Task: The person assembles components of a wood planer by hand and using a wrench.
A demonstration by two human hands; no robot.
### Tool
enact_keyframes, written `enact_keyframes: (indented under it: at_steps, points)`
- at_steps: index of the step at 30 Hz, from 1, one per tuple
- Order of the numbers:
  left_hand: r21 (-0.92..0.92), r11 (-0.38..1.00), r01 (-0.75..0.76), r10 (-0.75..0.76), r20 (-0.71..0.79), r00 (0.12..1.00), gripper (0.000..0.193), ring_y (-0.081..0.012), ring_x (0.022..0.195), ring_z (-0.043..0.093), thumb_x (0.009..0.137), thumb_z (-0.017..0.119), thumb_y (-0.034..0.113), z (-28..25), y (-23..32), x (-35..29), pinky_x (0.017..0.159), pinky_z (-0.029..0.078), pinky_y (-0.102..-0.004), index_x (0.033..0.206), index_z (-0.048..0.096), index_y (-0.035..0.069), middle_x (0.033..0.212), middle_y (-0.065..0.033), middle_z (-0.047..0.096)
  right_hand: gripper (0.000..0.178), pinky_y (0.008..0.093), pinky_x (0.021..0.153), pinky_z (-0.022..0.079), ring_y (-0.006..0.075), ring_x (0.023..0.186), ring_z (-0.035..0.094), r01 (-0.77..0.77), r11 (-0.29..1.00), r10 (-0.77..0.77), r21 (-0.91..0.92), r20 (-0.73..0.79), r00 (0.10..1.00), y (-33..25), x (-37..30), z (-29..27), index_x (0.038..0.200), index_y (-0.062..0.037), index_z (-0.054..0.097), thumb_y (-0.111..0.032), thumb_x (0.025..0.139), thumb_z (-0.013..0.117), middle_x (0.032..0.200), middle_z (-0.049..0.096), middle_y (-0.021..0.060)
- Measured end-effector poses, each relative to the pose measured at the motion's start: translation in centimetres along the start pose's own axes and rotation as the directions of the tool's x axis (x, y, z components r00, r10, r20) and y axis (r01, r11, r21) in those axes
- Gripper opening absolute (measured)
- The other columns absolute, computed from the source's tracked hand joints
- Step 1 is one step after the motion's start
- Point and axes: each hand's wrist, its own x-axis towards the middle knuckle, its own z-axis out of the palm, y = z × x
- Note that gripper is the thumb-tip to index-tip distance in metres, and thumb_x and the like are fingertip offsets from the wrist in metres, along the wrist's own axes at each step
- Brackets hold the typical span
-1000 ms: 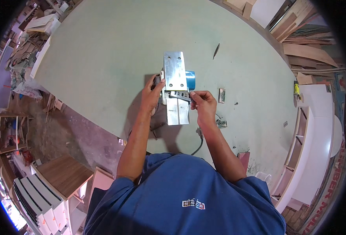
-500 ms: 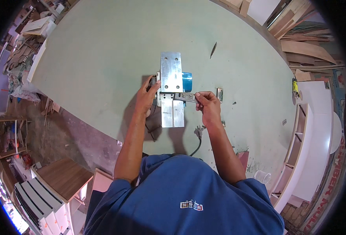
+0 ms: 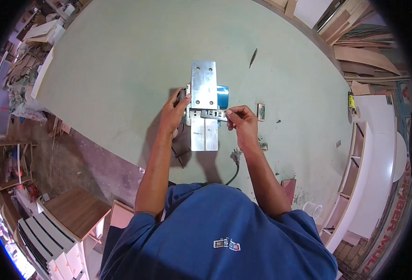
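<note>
An electric hand planer (image 3: 203,86) with a blue body lies with its silver sole facing up on the pale green table. My left hand (image 3: 171,114) grips its left side, thumb against the edge of the longer sole plate. My right hand (image 3: 244,126) pinches the right end of a slotted metal blade holder (image 3: 214,115). The holder's left end reaches into the gap between the two sole plates, lying crosswise and slightly tilted. The planer's grey plug (image 3: 235,156) rests nearer to me, its cord running under my body.
Right of my right hand lie two small metal pieces (image 3: 261,112). Farther off is a thin dark strip (image 3: 253,58). A clear plastic cup (image 3: 312,210) stands at the near right, and a white shelf unit (image 3: 354,158) borders the table's right side.
My right hand has moved left, carrying the blade holder deeper into the gap between the sole plates. My left hand keeps its hold on the planer.
</note>
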Motion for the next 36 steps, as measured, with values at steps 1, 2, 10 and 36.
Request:
enact_keyframes:
  at_steps: [1, 2, 10, 36]
  points:
    - [-0.011, 1.0, 0.019, -0.019, 0.001, 1.0, 0.075, -0.0178, 0.109, 0.062, 0.089, 0.08, 0.039, 0.2, 0.0, 0.0, 0.092, 0.048, -0.0321, 0.149, 0.051, 0.003, 0.125, -0.0129, 0.067, 0.009, 0.0259, 0.054, 0.045, 0.0116, 0.061, 0.057, -0.001, 1.0, 0.001, 0.003, 0.002, 1.0, 0.1, 0.2, 0.2, 0.094, -0.0007, 0.064, -0.005, 0.093, 0.072, 0.08, 0.066, 0.0048]
    - [-0.022, 0.999, 0.039, -0.039, 0.002, 0.999, 0.075, -0.0172, 0.108, 0.062, 0.09, 0.08, 0.038, 0.3, 0.1, -0.1, 0.092, 0.048, -0.0321, 0.149, 0.051, 0.003, 0.124, -0.0125, 0.067, 0.011, 0.0256, 0.052, 0.045, 0.0106, 0.06, 0.057, -0.003, 1.0, 0.003, -0.014, 0.009, 1.0, 0.1, 0.4, 0.3, 0.093, -0.001, 0.064, -0.005, 0.092, 0.074, 0.077, 0.065, 0.0043]
    - [-0.064, 0.998, 0.011, -0.011, -0.003, 1.0, 0.074, -0.0134, 0.103, 0.061, 0.09, 0.08, 0.035, 0.0, -0.1, -0.2, 0.088, 0.048, -0.0301, 0.149, 0.051, 0.003, 0.12, -0.0095, 0.068, 0.012, 0.025, 0.05, 0.043, 0.0091, 0.057, 0.055, -0.074, 0.993, 0.081, -0.089, 0.075, 0.994, -0.6, 1.1, 0.4, 0.092, -0.0019, 0.065, -0.007, 0.091, 0.076, 0.074, 0.065, 0.0025]
    - [-0.043, 0.999, 0.011, -0.011, 0.0, 1.0, 0.071, -0.0154, 0.108, 0.063, 0.091, 0.08, 0.029, 0.8, 0.8, -0.6, 0.095, 0.049, -0.0303, 0.147, 0.05, -0.002, 0.123, -0.0135, 0.067, 0.008, 0.0239, 0.055, 0.043, 0.0074, 0.061, 0.055, -0.008, 0.934, 0.032, -0.358, 0.062, 0.998, -1.9, 0.8, 1.4, 0.093, 0.0001, 0.07, -0.007, 0.091, 0.075, 0.075, 0.066, 0.0025]
